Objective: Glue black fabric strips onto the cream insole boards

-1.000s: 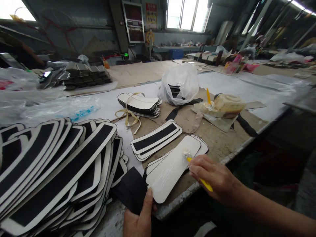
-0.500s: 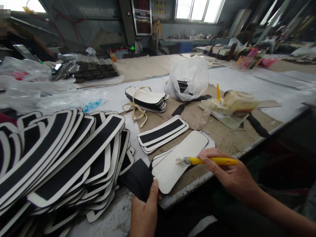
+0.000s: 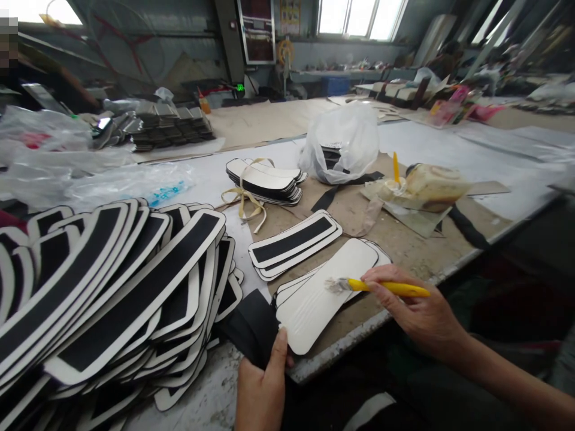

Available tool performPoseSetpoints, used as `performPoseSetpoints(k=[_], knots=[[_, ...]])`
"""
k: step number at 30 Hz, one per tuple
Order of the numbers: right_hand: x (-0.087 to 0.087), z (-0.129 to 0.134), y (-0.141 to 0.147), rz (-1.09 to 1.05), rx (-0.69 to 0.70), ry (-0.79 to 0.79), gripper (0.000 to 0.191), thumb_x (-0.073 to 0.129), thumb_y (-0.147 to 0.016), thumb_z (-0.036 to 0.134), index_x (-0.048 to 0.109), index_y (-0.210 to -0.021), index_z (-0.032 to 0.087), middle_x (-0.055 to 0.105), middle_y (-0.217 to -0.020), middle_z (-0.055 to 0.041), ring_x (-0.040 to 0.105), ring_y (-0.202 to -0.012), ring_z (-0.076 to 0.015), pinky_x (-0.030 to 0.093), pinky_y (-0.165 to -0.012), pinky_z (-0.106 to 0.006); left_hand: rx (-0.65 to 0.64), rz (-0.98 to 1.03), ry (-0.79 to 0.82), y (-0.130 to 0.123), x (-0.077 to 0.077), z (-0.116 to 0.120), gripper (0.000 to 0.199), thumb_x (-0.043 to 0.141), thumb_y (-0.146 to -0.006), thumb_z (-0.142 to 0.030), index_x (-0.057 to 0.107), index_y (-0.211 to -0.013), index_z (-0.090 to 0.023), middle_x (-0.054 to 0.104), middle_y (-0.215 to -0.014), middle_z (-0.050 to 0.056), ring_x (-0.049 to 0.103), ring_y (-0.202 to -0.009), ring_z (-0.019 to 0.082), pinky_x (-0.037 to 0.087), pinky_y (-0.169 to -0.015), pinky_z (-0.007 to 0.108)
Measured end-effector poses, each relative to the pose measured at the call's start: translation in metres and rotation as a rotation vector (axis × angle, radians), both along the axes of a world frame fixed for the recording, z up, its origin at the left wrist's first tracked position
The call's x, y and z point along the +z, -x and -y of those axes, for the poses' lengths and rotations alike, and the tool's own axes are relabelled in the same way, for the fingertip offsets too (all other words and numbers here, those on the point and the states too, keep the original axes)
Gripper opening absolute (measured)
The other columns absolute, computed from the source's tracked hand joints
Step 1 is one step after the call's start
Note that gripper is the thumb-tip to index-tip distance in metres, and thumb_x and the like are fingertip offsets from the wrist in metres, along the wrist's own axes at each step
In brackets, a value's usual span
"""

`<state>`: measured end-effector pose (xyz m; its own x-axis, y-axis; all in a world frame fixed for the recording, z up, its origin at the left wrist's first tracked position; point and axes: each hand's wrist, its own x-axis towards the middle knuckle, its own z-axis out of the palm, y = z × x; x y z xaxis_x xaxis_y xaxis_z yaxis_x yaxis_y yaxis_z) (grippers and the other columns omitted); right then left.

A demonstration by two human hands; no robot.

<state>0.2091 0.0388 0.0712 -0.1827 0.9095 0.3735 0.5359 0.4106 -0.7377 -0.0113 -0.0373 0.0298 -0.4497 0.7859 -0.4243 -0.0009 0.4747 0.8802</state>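
Observation:
My right hand [image 3: 411, 302] is closed around the yellow handle of a paintbrush [image 3: 386, 288]. Its pale, wet-looking bristles rest on a white rounded panel [image 3: 330, 287], where wet streaks show. At the panel's near left corner, the thumb of my left hand [image 3: 265, 374] presses on top while the other fingers are mostly hidden below. Black strips of material [image 3: 251, 323] lie right beside that thumb. Under the white panel are more panels [image 3: 290, 287], fanned out. Just beyond lie two white-edged panels with black centres [image 3: 296, 242].
A large heap of black-and-white panels [image 3: 135, 287] fills the left. Farther back are a tied bundle [image 3: 263, 179], a plastic bag [image 3: 345, 137] and a stained glue container [image 3: 433, 185] with another yellow handle [image 3: 396, 167]. The table edge [image 3: 350, 344] runs close by my hands.
The brush has moved slightly right and up along the white panel, and wet streaks now show more clearly behind it. My left hand has stayed at the corner.

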Motion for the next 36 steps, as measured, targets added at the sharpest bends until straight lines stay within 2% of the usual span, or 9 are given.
performPoseSetpoints(k=[4, 8, 14, 20, 27, 31, 33, 35, 36], knots=[[-0.002, -0.014, -0.027, 0.118, -0.045, -0.114, 0.009, 0.056, -0.087, 0.024, 0.062, -0.092, 0.023, 0.068, -0.090, -0.0047, 0.064, -0.089, -0.0204, 0.052, -0.084, -0.033, -0.023, -0.019, 0.001, 0.003, -0.004, -0.001, 0.044, 0.061, -0.070, -0.058, 0.055, -0.048, -0.020, 0.058, -0.050, 0.002, 0.053, -0.056, 0.020, 0.038, -0.063, 0.032], [0.000, -0.023, -0.042, 0.177, -0.004, -0.222, 0.011, 0.057, -0.085, 0.018, 0.061, -0.094, 0.023, 0.066, -0.093, -0.0053, 0.063, -0.091, -0.0211, 0.052, -0.083, -0.035, -0.030, -0.016, 0.019, 0.002, -0.001, -0.004, 0.045, 0.062, -0.068, -0.059, 0.054, -0.047, -0.020, 0.056, -0.049, 0.001, 0.053, -0.055, 0.019, 0.039, -0.061, 0.032], [0.006, -0.024, -0.050, 0.269, 0.062, -0.328, 0.018, 0.057, -0.084, 0.012, 0.060, -0.099, 0.022, 0.064, -0.094, -0.0061, 0.061, -0.091, -0.0205, 0.052, -0.082, -0.035, -0.006, -0.076, 0.003, 0.000, -0.002, -0.006, 0.044, 0.062, -0.069, -0.058, 0.055, -0.049, -0.020, 0.057, -0.048, 0.002, 0.053, -0.053, 0.020, 0.040, -0.058, 0.032], [0.012, -0.016, -0.053, 0.335, 0.102, -0.335, 0.022, 0.056, -0.085, 0.013, 0.059, -0.103, 0.023, 0.063, -0.095, -0.0068, 0.061, -0.092, -0.0205, 0.052, -0.083, -0.035, -0.029, -0.036, -0.024, 0.001, 0.008, -0.010, 0.041, 0.065, -0.067, -0.056, 0.057, -0.050, -0.019, 0.056, -0.047, 0.001, 0.052, -0.052, 0.019, 0.039, -0.057, 0.030], [0.026, 0.001, -0.058, 0.257, 0.054, -0.359, 0.022, 0.057, -0.083, 0.014, 0.059, -0.100, 0.026, 0.064, -0.095, -0.0051, 0.062, -0.091, -0.0218, 0.052, -0.081, -0.035, -0.102, -0.046, -0.073, 0.004, 0.019, -0.018, 0.039, 0.065, -0.069, -0.049, 0.054, -0.047, -0.018, 0.054, -0.046, 0.000, 0.049, -0.049, 0.016, 0.038, -0.055, 0.028], [0.040, 0.011, -0.051, 0.138, 0.010, -0.357, 0.015, 0.052, -0.087, 0.018, 0.058, -0.098, 0.027, 0.063, -0.098, -0.0057, 0.061, -0.098, -0.0226, 0.048, -0.091, -0.037, -0.117, -0.036, -0.090, 0.009, 0.024, -0.021, 0.027, 0.072, -0.065, -0.040, 0.061, -0.060, -0.015, 0.053, -0.050, -0.003, 0.045, -0.049, 0.012, 0.037, -0.053, 0.026], [0.045, 0.012, -0.042, 0.115, 0.027, -0.282, 0.013, 0.048, -0.090, 0.024, 0.060, -0.095, 0.027, 0.065, -0.095, -0.0063, 0.063, -0.093, -0.0203, 0.050, -0.083, -0.031, -0.073, -0.069, -0.104, 0.012, 0.030, -0.019, 0.027, 0.073, -0.064, -0.039, 0.063, -0.064, -0.014, 0.053, -0.052, -0.003, 0.045, -0.050, 0.012, 0.038, -0.055, 0.025], [0.047, 0.011, -0.026, 0.097, 0.103, -0.145, 0.016, 0.045, -0.092, 0.030, 0.060, -0.086, 0.026, 0.065, -0.078, -0.0043, 0.063, -0.070, -0.0152, 0.051, -0.060, -0.025, -0.012, -0.098, -0.137, 0.012, 0.039, -0.013, 0.028, 0.072, -0.066, -0.041, 0.064, -0.065, -0.014, 0.053, -0.051, -0.003, 0.045, -0.051, 0.012, 0.039, -0.056, 0.026], [0.047, 0.010, -0.015, 0.079, 0.165, -0.062, 0.020, 0.045, -0.092, 0.033, 0.058, -0.079, 0.025, 0.061, -0.067, -0.0021, 0.058, -0.057, -0.0128, 0.047, -0.050, -0.024, 0.016, -0.094, -0.161, 0.011, 0.044, -0.009, 0.028, 0.070, -0.067, -0.041, 0.064, -0.066, -0.014, 0.053, -0.052, -0.003, 0.046, -0.051, 0.012, 0.040, -0.057, 0.026]])
